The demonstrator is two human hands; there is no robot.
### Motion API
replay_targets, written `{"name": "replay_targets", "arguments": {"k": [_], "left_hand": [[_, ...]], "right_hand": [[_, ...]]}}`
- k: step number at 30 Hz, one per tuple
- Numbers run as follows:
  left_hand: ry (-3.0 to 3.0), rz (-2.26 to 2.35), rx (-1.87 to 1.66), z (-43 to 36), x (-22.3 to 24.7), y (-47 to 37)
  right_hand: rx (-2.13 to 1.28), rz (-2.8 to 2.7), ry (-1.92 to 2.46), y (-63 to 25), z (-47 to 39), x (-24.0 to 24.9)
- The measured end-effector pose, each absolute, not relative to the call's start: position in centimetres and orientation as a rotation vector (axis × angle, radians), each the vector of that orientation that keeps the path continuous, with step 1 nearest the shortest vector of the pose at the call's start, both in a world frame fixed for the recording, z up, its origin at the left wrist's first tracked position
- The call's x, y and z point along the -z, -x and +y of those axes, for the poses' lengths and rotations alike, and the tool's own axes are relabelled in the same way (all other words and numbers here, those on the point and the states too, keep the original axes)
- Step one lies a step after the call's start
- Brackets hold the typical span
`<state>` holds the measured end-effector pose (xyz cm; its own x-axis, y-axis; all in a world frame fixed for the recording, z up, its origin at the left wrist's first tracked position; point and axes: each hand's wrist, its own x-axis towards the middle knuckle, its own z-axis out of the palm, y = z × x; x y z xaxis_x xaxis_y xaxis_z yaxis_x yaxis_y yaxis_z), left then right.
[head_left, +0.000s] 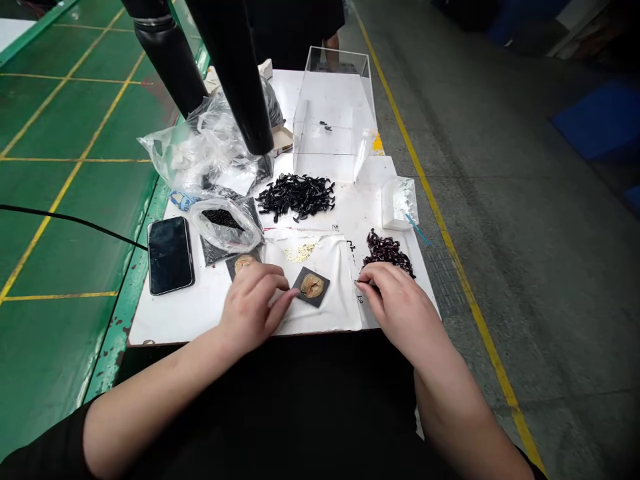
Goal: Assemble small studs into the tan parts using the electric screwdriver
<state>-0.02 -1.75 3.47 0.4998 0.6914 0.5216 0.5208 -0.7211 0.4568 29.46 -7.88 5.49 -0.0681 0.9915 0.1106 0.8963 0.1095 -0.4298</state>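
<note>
My left hand (pixel 254 300) is bent, its fingertips at the left edge of a dark square (pixel 313 287) bearing a tan round lump; whether it grips anything is hidden. Another dark square with a tan lump (pixel 245 261) lies partly behind that hand. My right hand (pixel 393 293) is pinched over the right side of the board, with a tiny dark piece at its fingertips. Just beyond it lies a pile of dark reddish pieces (pixel 386 250). Small gold pieces (pixel 300 251) are scattered on the white sheet (pixel 333 313), between the hands and a heap of black pieces (pixel 299 197).
A phone (pixel 171 256) with a black cable lies at left, near an open plastic bag of black bits (pixel 225 223). Clear box (pixel 334 120) stands at the back, small white box (pixel 399 202) at right. Black tubes (pixel 240 80) hang overhead. A person (pixel 295 27) stands beyond.
</note>
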Motion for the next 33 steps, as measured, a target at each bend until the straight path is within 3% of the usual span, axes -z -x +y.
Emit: {"name": "replay_targets", "arguments": {"k": [8, 22, 33], "left_hand": [[-2.468, 0.865, -0.965, -1.4, -2.0, -0.1], [-2.557, 0.845, -0.791, -1.4, -1.9, -0.1], [-2.617, 0.800, -0.819, -1.4, -1.8, -0.3]], "right_hand": [[-0.552, -1.897, 1.564, -24.9, -7.6, -5.2], [-0.168, -2.009, 1.396, -21.9, -8.4, -1.9], [-0.273, -1.938, 1.455, -22.8, -9.2, -3.2]]}}
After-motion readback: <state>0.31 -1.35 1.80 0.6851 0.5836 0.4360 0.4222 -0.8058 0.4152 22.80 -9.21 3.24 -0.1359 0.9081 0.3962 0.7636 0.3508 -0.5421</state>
